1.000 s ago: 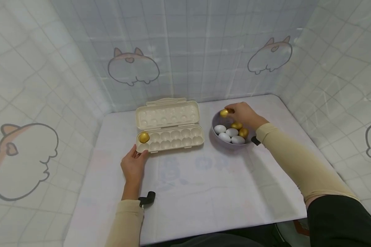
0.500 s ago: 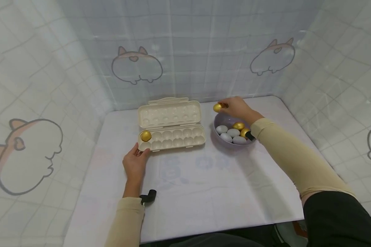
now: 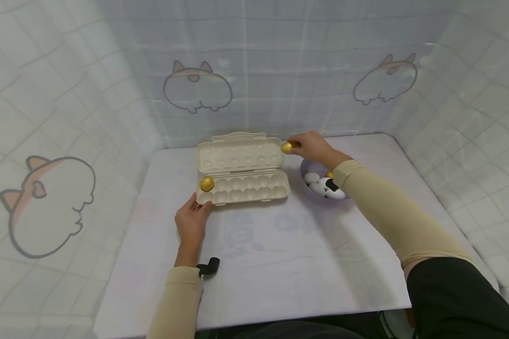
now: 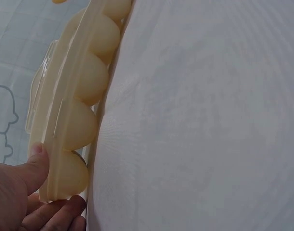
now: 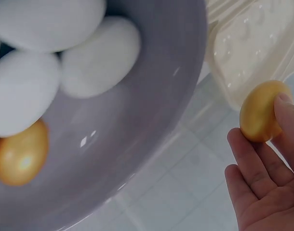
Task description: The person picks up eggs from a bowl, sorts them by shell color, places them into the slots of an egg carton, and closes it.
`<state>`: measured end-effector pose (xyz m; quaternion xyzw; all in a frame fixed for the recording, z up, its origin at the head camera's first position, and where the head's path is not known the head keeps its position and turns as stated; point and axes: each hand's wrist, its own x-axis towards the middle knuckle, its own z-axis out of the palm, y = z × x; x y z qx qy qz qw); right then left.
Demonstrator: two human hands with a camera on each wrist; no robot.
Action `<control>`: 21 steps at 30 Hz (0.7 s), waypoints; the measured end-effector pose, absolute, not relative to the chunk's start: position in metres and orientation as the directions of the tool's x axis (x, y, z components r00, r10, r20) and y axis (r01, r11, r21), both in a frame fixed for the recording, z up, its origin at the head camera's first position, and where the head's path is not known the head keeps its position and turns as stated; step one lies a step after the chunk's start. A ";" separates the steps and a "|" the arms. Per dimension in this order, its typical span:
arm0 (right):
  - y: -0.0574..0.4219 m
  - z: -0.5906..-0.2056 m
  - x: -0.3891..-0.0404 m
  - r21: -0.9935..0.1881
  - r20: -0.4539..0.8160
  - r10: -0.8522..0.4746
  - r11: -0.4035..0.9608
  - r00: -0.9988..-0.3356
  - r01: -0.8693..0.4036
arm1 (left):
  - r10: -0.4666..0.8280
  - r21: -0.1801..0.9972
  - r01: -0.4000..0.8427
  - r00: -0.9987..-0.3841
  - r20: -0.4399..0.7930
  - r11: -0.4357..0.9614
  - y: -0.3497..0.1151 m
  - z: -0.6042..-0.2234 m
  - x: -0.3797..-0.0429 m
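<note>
A cream egg carton point(image 3: 254, 194) lies with its lid point(image 3: 242, 155) raised behind its two rows of cups. One gold egg point(image 3: 207, 184) sits in the back row's leftmost cup. My left hand point(image 3: 191, 221) grips the carton's front left corner, thumb on the rim and fingers beneath, as the left wrist view shows. My right hand point(image 3: 314, 147) pinches another gold egg point(image 5: 262, 110) between thumb and fingers. That egg hangs beside the lid's right end, left of the purple bowl point(image 5: 152, 144). Several white eggs point(image 5: 101, 57) and a gold egg point(image 5: 22, 155) lie inside the bowl, partly hidden by my right forearm.
A white cloth covers the table point(image 3: 271, 268). Sheets with a grid and cartoon animal drawings point(image 3: 197, 89) hang behind and at both sides. A black camera mount point(image 3: 209, 267) sits on my left wrist.
My right hand has lifted the gold egg out over the bowl's rim and carried it left toward the carton. My left hand keeps its grip on the corner; the head view shifts slightly.
</note>
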<state>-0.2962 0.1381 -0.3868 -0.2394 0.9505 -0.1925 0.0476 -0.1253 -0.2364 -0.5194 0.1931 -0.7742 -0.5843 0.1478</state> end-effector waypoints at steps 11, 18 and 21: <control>0.101 -0.392 -0.297 -0.435 -0.036 -0.522 0.776 -0.852 -0.457 | -0.464 0.968 -0.092 -0.885 0.028 0.234 -0.233 -0.521 -0.125; 0.088 -0.397 -0.295 -0.418 -0.057 -0.539 0.777 -0.840 -0.470 | -0.452 0.967 -0.098 -0.892 0.019 0.234 -0.224 -0.520 -0.126; 0.083 -0.400 -0.296 -0.411 -0.041 -0.552 0.769 -0.833 -0.489 | -0.450 0.966 -0.101 -0.893 0.017 0.236 -0.221 -0.520 -0.127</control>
